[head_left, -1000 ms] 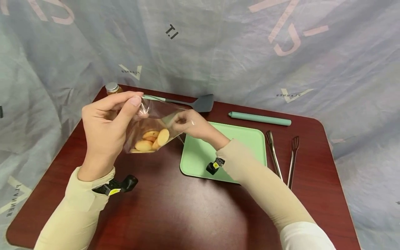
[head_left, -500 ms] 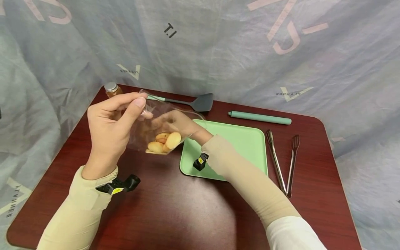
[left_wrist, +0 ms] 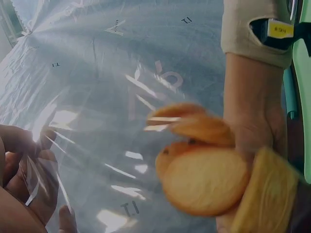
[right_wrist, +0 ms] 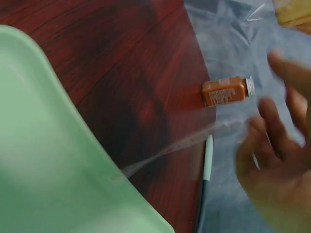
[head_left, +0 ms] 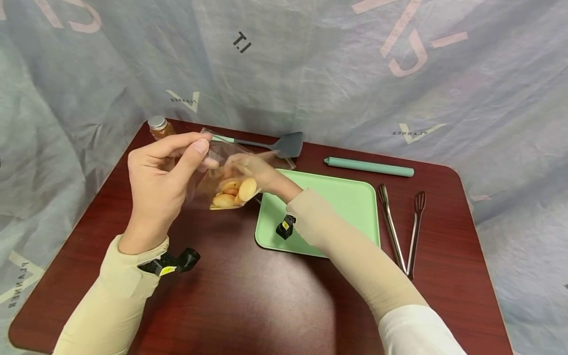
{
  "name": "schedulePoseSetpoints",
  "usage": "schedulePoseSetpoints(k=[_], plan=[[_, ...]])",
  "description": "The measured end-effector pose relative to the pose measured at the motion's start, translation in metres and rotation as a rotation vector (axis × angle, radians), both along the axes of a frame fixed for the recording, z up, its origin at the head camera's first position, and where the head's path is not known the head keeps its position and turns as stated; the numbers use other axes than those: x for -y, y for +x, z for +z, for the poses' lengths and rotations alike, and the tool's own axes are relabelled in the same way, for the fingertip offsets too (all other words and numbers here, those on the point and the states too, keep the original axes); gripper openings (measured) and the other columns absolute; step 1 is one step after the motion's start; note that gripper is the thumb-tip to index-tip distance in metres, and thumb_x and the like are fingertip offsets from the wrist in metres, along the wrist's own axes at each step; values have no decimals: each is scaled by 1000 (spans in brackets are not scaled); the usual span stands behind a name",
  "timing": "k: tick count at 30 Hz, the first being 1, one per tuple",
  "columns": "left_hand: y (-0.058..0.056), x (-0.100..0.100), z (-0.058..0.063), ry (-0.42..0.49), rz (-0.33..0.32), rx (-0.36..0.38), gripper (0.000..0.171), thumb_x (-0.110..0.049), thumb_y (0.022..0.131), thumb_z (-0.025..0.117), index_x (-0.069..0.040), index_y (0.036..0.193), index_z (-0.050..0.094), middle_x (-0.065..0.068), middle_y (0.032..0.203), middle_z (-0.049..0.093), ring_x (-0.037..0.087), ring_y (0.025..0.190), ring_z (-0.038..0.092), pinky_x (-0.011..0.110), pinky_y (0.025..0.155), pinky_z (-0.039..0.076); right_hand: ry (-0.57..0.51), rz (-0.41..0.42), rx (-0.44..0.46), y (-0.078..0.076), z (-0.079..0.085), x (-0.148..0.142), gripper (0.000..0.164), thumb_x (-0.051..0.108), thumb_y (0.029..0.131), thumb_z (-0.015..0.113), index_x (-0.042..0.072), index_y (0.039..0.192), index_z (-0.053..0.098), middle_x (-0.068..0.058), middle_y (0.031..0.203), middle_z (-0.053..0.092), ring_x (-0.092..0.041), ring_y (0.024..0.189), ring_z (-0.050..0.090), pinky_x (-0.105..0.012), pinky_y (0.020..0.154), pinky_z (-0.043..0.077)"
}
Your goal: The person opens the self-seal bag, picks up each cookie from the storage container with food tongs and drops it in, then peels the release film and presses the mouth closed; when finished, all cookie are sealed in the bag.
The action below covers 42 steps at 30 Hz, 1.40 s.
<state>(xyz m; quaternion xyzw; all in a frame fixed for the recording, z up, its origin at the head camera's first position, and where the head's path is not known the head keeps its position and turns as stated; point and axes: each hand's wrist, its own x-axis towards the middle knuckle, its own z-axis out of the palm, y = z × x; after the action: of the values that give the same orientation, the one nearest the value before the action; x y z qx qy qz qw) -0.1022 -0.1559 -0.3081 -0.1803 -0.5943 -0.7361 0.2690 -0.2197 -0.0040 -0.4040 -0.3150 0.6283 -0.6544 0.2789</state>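
Observation:
My left hand (head_left: 157,180) pinches the top of a clear plastic bag (head_left: 199,190) between thumb and fingers. Several round, golden-brown cookies (head_left: 225,199) lie in the bag's lower corner, large and near in the left wrist view, beside a flat patterned piece (left_wrist: 269,196). My right hand (head_left: 255,170) shows through the film at the bag's open right side, just above the cookies. Blurred in the right wrist view, its fingers (right_wrist: 274,121) are spread and loosely bent with nothing visible between them. The bag's lip (right_wrist: 180,144) stretches out beside them.
A light green tray (head_left: 328,197) lies under my right forearm. Metal tongs (head_left: 414,236) rest to its right, a green stick-like tool (head_left: 370,166) behind it. Along the table's back edge are a dark grey spatula (head_left: 288,144) and a small silver-capped jar (head_left: 160,128) of orange-brown contents.
My right hand has moved left to the bag's opening and then risen slightly. The bag and cookies have shifted right, and the bag's mouth has changed shape. My left hand keeps its pinch.

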Motion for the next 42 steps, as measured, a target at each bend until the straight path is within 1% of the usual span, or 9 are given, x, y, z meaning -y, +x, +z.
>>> schedulePoseSetpoints(k=[2,6,13,19,23,31,35,38,42], plan=[[0,0,0,-5,8,-9,14,11,90,70,19,101,71,17,73,72,19,63,70,23,58,50,-50,63,70,-2,-4,3,14,4,96,65,6,84,60,-5,88,63,-16,83,63,-27,78,49],[0,0,0,-29,18,-24,13,12,90,70,19,101,71,16,77,73,18,65,70,24,64,53,142,-35,-296,-5,-7,7,22,16,86,82,11,90,61,-1,95,62,-13,87,56,-27,77,44],[0,-1,-1,-50,24,-15,13,10,90,70,16,101,72,16,75,72,16,63,66,21,56,45,149,92,-243,-6,-12,6,37,16,94,75,9,129,65,-5,120,68,-16,116,60,-28,100,44],[0,-4,-2,-41,-11,0,14,10,91,69,15,103,72,15,71,71,17,62,66,21,53,44,40,-131,-242,-4,-6,-6,21,6,92,71,-1,111,69,-7,101,69,-15,95,64,-29,87,49],[-1,-3,-2,-50,-8,-1,14,9,91,70,15,103,73,16,72,71,18,63,68,21,53,45,-45,-220,-209,-5,-3,-16,16,-1,89,72,-5,104,69,-12,85,59,-18,77,52,-28,71,43],[-2,-3,-3,-67,25,-7,13,9,91,70,14,102,73,13,71,72,16,64,68,22,58,46,174,29,-291,-13,-2,-22,31,11,91,74,11,122,70,0,116,69,-13,109,62,-30,95,47],[-2,-2,-3,-39,8,-3,14,9,90,70,15,102,73,14,69,70,18,61,65,21,55,46,184,-28,-356,-13,0,-20,15,3,90,68,11,102,72,3,89,65,-11,84,59,-27,80,46],[-2,-2,-2,-17,-3,1,14,9,90,70,16,102,72,15,68,69,19,57,61,21,50,43,148,-83,-365,-13,2,-19,6,3,89,68,9,88,68,2,69,48,-11,68,45,-27,70,40],[-1,-1,-3,-12,-6,1,14,10,90,70,17,102,72,15,68,69,18,56,59,21,50,41,160,-40,-338,-14,4,-22,9,11,94,67,9,101,72,1,83,59,-14,78,53,-28,78,44]])
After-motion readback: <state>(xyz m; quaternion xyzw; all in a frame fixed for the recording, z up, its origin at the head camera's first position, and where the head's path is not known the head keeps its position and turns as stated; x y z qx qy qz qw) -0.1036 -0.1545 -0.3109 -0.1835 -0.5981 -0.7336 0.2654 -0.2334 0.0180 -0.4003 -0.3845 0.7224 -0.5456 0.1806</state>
